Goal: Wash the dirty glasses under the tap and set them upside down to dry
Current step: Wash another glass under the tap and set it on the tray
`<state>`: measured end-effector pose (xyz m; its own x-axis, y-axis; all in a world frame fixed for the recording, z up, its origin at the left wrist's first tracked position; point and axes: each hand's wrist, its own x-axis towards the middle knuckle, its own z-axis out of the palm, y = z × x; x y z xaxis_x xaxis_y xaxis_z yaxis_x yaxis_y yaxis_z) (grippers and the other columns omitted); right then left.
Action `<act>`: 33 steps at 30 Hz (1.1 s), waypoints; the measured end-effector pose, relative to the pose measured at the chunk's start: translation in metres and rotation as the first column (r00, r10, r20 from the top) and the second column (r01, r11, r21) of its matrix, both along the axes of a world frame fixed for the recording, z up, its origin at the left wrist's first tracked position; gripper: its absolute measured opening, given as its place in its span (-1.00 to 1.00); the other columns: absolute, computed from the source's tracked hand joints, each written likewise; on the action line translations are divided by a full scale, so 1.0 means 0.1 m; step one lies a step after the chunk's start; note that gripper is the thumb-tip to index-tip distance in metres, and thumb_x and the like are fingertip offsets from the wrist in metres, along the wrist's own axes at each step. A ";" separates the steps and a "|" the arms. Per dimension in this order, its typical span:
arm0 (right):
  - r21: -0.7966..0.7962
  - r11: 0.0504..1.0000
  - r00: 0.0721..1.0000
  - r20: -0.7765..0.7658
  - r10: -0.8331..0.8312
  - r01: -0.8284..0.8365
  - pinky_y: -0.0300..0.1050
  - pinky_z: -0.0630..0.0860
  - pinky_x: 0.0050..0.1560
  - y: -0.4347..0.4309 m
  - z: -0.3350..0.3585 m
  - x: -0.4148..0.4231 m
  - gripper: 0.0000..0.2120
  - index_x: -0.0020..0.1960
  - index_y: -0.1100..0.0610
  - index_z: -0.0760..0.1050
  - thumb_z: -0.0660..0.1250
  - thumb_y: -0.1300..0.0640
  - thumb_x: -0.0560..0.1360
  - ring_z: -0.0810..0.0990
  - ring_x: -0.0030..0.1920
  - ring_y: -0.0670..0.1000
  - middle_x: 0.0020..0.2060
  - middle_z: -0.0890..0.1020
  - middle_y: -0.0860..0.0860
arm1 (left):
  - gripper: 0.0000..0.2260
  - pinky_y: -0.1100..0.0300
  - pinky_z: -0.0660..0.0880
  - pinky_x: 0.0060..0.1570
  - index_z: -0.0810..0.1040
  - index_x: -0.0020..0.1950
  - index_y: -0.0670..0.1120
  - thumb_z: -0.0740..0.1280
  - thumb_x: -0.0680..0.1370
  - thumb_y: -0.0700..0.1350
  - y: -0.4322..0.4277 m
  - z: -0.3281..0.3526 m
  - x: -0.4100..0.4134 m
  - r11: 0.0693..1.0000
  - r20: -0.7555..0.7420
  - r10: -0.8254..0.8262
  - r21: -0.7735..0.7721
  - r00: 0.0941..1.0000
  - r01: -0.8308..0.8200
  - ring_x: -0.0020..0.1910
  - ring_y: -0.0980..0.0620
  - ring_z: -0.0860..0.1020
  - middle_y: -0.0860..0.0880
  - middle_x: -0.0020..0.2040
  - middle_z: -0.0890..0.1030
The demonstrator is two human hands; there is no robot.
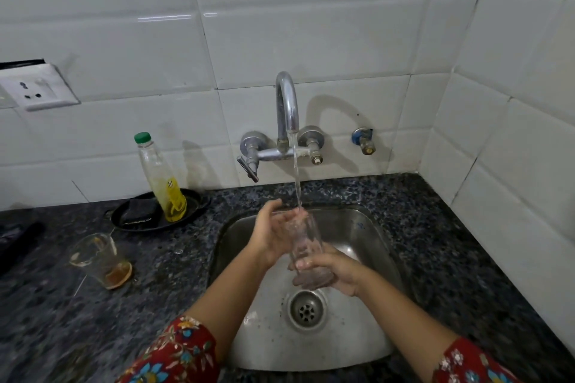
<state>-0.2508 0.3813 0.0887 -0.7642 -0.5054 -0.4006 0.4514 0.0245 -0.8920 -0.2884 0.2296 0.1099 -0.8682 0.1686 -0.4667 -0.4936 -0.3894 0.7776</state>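
Head view. We see a clear glass held over the steel sink, tilted, with its mouth up and away from us and its thick base low and near us. The left hand curves round the upper part of the glass, thumb raised beside the rim, so its grip is grasping the glass. The right hand wraps its fingers round the base, and its grip likewise grasps the glass. A thin stream of water falls from the curved tap on the tiled wall and meets the glass at its mouth. Below the hands lies the drain. On the dark speckled table, left of the sink and well apart from the hands, we note a second glass, mouth up, with a brown residue at its bottom. Behind it a clear bottle with a green cap and yellow liquid stands in a black dish. A wall socket sits at the far left. Both forearms end in red flowered sleeves.
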 end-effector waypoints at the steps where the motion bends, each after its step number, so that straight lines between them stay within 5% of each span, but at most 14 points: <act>1: -0.004 1.000 1.000 -0.025 -0.018 0.018 -0.14 0.60 -0.21 0.00 0.01 -0.01 -0.63 0.08 0.13 0.48 0.49 0.27 0.32 0.64 -0.17 0.03 -0.15 0.63 0.03 | -0.66 0.03 0.48 0.01 0.59 0.13 -0.18 0.18 0.60 0.04 -0.05 0.01 -0.05 0.995 0.008 0.071 -0.064 0.997 -0.071 -0.03 -0.08 0.60 -0.11 -0.01 0.67; 4: 0.037 0.980 0.975 -0.112 -0.190 0.195 -0.04 0.58 -0.03 -0.08 0.01 -0.15 -0.61 0.03 0.09 0.48 0.50 0.37 0.30 0.62 -0.06 0.02 -0.10 0.62 0.01 | -0.73 0.16 0.42 -0.07 0.50 0.28 -0.15 0.19 0.63 -0.09 -0.13 0.11 -0.18 0.881 -0.116 0.297 -0.348 0.948 -0.319 -0.03 0.05 0.56 -0.06 0.09 0.63; 6: 0.054 0.960 0.953 -0.143 -0.266 0.276 0.04 0.57 0.11 -0.18 0.02 -0.22 -0.55 0.05 0.03 0.49 0.54 0.32 0.26 0.63 0.03 0.05 -0.02 0.64 0.03 | -0.60 0.08 0.43 0.17 0.35 0.45 -0.15 0.23 0.61 -0.13 -0.18 0.21 -0.29 0.824 -0.246 0.343 -0.384 0.907 -0.416 0.18 -0.01 0.51 -0.09 0.30 0.51; 8: 0.078 0.959 0.954 -0.152 -0.260 0.274 0.01 0.60 0.04 -0.26 0.02 -0.22 -0.51 0.07 -0.01 0.49 0.57 0.28 0.24 0.64 0.04 0.05 0.01 0.66 0.04 | -0.45 -0.03 0.29 0.42 0.14 0.56 -0.10 0.25 0.60 -0.14 -0.21 0.31 -0.37 0.775 -0.378 0.318 -0.425 0.869 -0.468 0.45 -0.07 0.30 -0.08 0.52 0.27; 11: 0.105 0.961 0.958 -0.162 -0.239 0.257 -0.10 0.56 -0.10 -0.25 -0.04 -0.15 -0.49 0.07 0.01 0.51 0.58 0.31 0.21 0.63 -0.01 0.00 -0.03 0.65 0.00 | -0.36 -0.12 0.26 0.45 0.08 0.58 0.00 0.29 0.57 -0.17 -0.21 0.42 -0.44 0.753 -0.480 0.237 -0.458 0.845 -0.472 0.52 -0.08 0.20 -0.06 0.56 0.18; 16: 0.110 0.928 0.929 -0.159 -0.336 0.355 -0.12 0.54 -0.21 -0.16 -0.02 -0.16 -0.43 0.11 0.01 0.45 0.58 0.30 0.21 0.60 0.02 0.02 0.06 0.59 0.01 | -0.28 0.09 0.20 0.41 -0.06 0.61 -0.02 0.28 0.56 -0.22 -0.17 0.44 -0.37 0.744 -0.495 0.179 -0.497 0.850 -0.447 0.53 -0.04 0.15 -0.03 0.59 0.08; 21: 0.098 0.933 0.935 -0.118 -0.334 0.346 0.00 0.54 -0.04 -0.23 -0.10 -0.08 -0.29 0.20 0.07 0.28 0.59 0.29 0.20 0.58 0.03 0.03 0.04 0.56 -0.01 | -0.29 0.21 0.26 0.24 0.00 0.60 -0.01 0.28 0.55 -0.25 -0.13 0.46 -0.33 0.694 -0.515 0.133 -0.562 0.847 -0.450 0.43 0.03 0.28 0.00 0.55 0.18; 25: 0.072 0.932 0.935 -0.032 -0.354 0.356 0.17 0.57 0.05 -0.11 -0.17 -0.05 -0.38 0.16 0.13 0.31 0.54 0.35 0.23 0.61 0.06 0.17 0.05 0.57 0.09 | -0.27 -0.01 0.43 0.29 0.10 0.57 0.11 0.31 0.47 -0.21 -0.18 0.45 -0.28 0.620 -0.521 -0.009 -0.673 0.854 -0.404 0.35 -0.01 0.41 0.04 0.47 0.34; 29: 0.046 0.937 0.938 -0.004 -0.347 0.347 0.02 0.61 -0.23 -0.06 -0.18 0.02 -0.45 0.18 0.19 0.40 0.53 0.35 0.26 0.64 -0.03 0.16 0.05 0.61 0.14 | -0.27 -0.15 0.47 0.22 0.15 0.49 0.22 0.34 0.37 -0.02 -0.29 0.43 -0.27 0.537 -0.487 -0.139 -0.769 0.862 -0.348 0.26 -0.02 0.49 0.05 0.36 0.45; 33: 0.086 0.930 0.934 -0.045 -0.354 0.357 -0.01 0.60 -0.17 0.03 -0.22 0.07 -0.44 0.14 0.08 0.47 0.60 0.23 0.21 0.66 -0.04 0.12 0.07 0.62 0.07 | -0.36 -0.14 0.30 0.42 0.15 0.56 0.08 0.33 0.52 -0.05 -0.19 0.32 0.02 0.612 -0.456 -0.077 -0.724 0.886 -0.320 0.43 -0.04 0.34 0.01 0.51 0.30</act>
